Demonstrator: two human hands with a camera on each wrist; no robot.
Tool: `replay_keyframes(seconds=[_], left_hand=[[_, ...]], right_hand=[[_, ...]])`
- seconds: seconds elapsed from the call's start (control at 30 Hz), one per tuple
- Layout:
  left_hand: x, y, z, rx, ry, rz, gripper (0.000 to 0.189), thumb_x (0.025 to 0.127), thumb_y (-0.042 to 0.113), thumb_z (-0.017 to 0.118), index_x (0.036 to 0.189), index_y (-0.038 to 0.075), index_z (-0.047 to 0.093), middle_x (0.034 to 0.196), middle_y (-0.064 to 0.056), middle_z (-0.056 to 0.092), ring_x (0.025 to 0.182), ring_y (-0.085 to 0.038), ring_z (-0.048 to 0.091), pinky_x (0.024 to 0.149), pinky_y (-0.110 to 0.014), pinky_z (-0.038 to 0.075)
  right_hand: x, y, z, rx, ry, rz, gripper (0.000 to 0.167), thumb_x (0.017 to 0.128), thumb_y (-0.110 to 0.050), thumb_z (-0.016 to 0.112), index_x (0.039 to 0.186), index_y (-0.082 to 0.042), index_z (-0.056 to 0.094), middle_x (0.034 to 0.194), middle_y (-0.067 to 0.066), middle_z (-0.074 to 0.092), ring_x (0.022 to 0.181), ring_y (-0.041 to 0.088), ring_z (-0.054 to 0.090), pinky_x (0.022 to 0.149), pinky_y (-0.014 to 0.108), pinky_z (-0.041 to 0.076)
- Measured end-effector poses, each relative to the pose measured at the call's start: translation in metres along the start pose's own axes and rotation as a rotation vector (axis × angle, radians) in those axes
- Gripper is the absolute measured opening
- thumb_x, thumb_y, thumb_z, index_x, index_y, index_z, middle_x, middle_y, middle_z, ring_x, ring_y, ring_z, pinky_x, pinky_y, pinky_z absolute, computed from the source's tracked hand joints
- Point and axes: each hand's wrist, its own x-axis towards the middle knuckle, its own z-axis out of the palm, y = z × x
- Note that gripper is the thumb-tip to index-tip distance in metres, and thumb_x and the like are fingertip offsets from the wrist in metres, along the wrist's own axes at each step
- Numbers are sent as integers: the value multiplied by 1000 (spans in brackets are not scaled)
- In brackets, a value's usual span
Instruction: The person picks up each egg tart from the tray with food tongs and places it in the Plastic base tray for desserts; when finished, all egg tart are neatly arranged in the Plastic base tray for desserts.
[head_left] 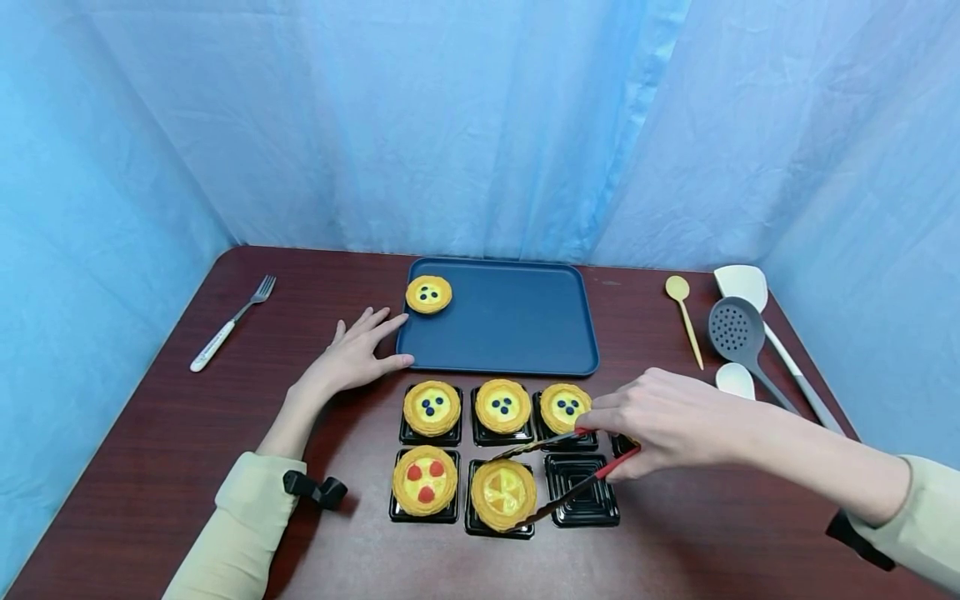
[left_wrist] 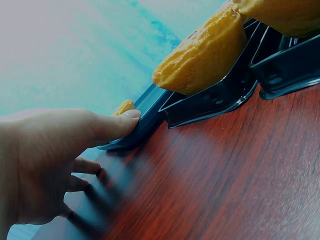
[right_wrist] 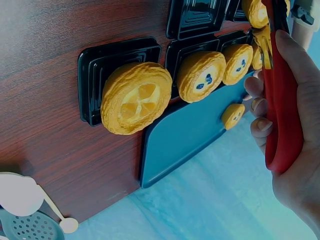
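Note:
My right hand (head_left: 656, 417) holds a pair of tongs with red handles (right_wrist: 282, 105). The tongs' dark arms (head_left: 558, 502) reach left, one to each side of a tart with yellow fruit wedges (head_left: 502, 495) in a black square tray. My left hand (head_left: 356, 354) has its fingers spread at the left edge of the blue serving tray (head_left: 517, 321), thumb (left_wrist: 112, 125) at its near corner. A blueberry tart (head_left: 428, 294) lies in the tray's far left corner. Left of the tongs sits a tart with red pieces (head_left: 425, 481).
Three blueberry tarts (head_left: 432, 407) stand in black trays behind. Another fruit-wedge tart (right_wrist: 137, 100) is mostly hidden by my right hand in the head view. One black tray (head_left: 582, 492) holds nothing. A fork (head_left: 232, 325) lies left; a yellow spoon (head_left: 684, 312), slotted skimmer (head_left: 735, 329) and white turner (head_left: 742, 285) right.

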Motion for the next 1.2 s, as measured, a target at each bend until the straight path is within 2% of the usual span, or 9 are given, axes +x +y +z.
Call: replay_keyframes(seconds=[0.67,1.2], left_hand=[[1,0,1,-5,-16,-12,78,99,49,64,164,20,31,172,-20,18,162,-43,6,124,-73,-5],[0,-1,0,2,-12,-10,77,100,47,64,164,19,31,172,-21,18,161,-44,6,124,-73,-5]], right_hand=[[0,0,2,47,-40,37,49,88,-56,76,120,-20,70,93,-18,69,67,-11,48,52,10,32],[0,1,3,48,-28,37,51,86,-58,77,120,-21,71,96,-17,71,66,-12,47,52,10,31]])
